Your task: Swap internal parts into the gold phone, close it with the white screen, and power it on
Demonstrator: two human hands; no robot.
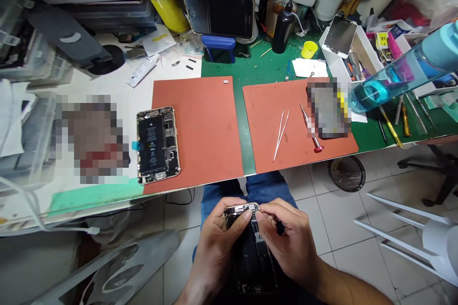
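An opened smartphone [250, 252], its inner parts bare, is held over my lap below the table's front edge. My left hand [218, 236] is closed around its upper left side, with the thumb lying across the top of the parts. At the phone's upper right corner, my right hand [286, 228] has its thumb and forefinger pinched together; whatever is between them is hidden. A second opened phone [157, 145], with a black battery and a blue tab, lies at the left of the orange mat [207, 128]. Tweezers [281, 134] and a red-ended screwdriver [310, 126] rest on the right mat [261, 114].
A phone [220, 13] leans on a blue stand [219, 45] at the back. Behind the right mat are a black bottle [282, 31] and a yellow cup [309, 49]. A blue water bottle [404, 64] lies across the right side. Below stands a bin [346, 174].
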